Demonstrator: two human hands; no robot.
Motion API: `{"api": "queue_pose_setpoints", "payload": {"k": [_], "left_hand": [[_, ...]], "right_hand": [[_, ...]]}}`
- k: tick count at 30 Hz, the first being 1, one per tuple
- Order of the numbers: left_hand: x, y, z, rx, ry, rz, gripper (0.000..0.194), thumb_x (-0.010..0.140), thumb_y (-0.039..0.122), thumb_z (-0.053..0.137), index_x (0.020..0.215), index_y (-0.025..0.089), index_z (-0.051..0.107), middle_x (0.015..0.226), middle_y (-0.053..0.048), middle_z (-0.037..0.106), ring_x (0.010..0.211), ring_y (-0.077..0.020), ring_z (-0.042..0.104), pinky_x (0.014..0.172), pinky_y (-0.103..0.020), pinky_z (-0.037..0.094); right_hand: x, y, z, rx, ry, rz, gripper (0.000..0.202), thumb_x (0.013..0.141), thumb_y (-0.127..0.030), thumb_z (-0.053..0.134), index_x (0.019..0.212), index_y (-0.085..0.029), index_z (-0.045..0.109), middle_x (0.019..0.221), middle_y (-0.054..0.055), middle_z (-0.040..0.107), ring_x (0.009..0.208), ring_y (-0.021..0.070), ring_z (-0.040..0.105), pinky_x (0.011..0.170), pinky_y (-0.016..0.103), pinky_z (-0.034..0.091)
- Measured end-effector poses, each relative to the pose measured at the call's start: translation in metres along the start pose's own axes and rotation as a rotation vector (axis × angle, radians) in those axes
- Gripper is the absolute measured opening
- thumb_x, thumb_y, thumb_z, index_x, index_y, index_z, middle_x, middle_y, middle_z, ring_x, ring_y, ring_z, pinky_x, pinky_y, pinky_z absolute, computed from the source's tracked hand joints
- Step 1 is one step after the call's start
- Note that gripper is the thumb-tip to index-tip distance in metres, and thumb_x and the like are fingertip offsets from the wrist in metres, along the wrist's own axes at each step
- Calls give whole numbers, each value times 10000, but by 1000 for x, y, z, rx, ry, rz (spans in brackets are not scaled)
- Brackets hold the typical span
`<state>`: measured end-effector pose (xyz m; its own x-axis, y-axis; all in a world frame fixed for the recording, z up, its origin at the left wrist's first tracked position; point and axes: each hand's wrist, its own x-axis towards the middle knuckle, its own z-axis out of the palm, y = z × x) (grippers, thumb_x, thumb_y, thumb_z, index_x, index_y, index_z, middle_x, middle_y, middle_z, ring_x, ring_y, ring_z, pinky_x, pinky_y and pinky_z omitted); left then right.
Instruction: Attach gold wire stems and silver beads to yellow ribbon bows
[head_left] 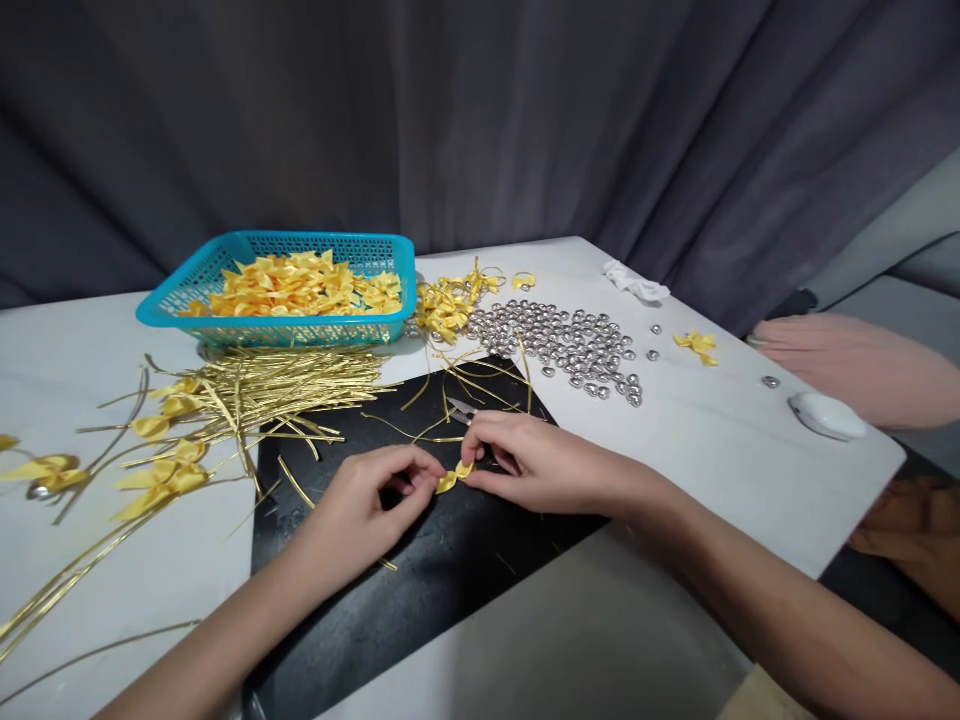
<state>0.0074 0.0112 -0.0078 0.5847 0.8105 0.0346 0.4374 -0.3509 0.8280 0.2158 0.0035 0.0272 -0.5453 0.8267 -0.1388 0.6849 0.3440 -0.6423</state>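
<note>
Several yellow bows (166, 482) lie at the left of the tabletop (45, 345), we note, beside gold strips (300, 383) heaped in front of a blue basket (285, 322) of yellow ribbon pieces (296, 285). Over a black mat (352, 620), our left hand (379, 492) and our right hand (529, 460) — both closed — pinch one small yellow bow (448, 482) between them. Farther right we record scattered silver pieces (577, 345) and a white rounded object (827, 416).

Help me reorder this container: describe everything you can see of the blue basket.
The blue basket is shallow, roughly rectangular and plastic-looking, with a smooth solid rim and perforated walls. It stands upright on the white table, before the dark curtain. Yellow ribbon pieces lie heaped inside; gold strips lie along its near side, though contact there is unclear.
</note>
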Motion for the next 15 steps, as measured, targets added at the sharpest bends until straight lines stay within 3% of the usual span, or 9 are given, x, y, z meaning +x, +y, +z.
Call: {"api": "queue_pose_setpoints", "payload": {"k": [4, 8, 12, 15], "left_hand": [[-2, -1, 4, 112, 47, 114, 149, 822, 170, 518, 837, 160, 666, 761, -22, 676, 664, -120, 607, 624, -216, 474], [-2, -2, 4, 140, 91, 130, 109, 807, 195, 561, 811, 155, 663, 714, -17, 646, 628, -119, 588, 581, -211, 464], [-2, -2, 4, 123, 93, 106, 91, 798, 195, 568, 791, 161, 651, 710, -13, 646, 617, -120, 588, 565, -212, 464], [-2, -1, 4, 141, 93, 93, 97, 796, 189, 557, 780, 165, 650, 708, -12, 645, 625, -123, 594, 578, -219, 474]], "right_hand": [[1, -2, 4, -16, 15, 36, 22, 836, -167, 574, 842, -146, 577, 712, -12, 518, 582, 94, 431, 576, 217, 352], [3, -4, 13, -5, 80, 64, 168, 812, -283, 633, 902, -148, 591, 821, 26, 567, 691, 126, 503, 632, 237, 395], [3, 0, 21, -52, 143, -111, 126, 843, -235, 611, 941, -159, 587, 924, 45, 604, 852, 152, 556, 797, 274, 420], [3, 4, 24, -213, 129, -225, 116, 910, -200, 508, 930, -149, 609, 902, 54, 615, 833, 153, 566, 780, 271, 428]]}}
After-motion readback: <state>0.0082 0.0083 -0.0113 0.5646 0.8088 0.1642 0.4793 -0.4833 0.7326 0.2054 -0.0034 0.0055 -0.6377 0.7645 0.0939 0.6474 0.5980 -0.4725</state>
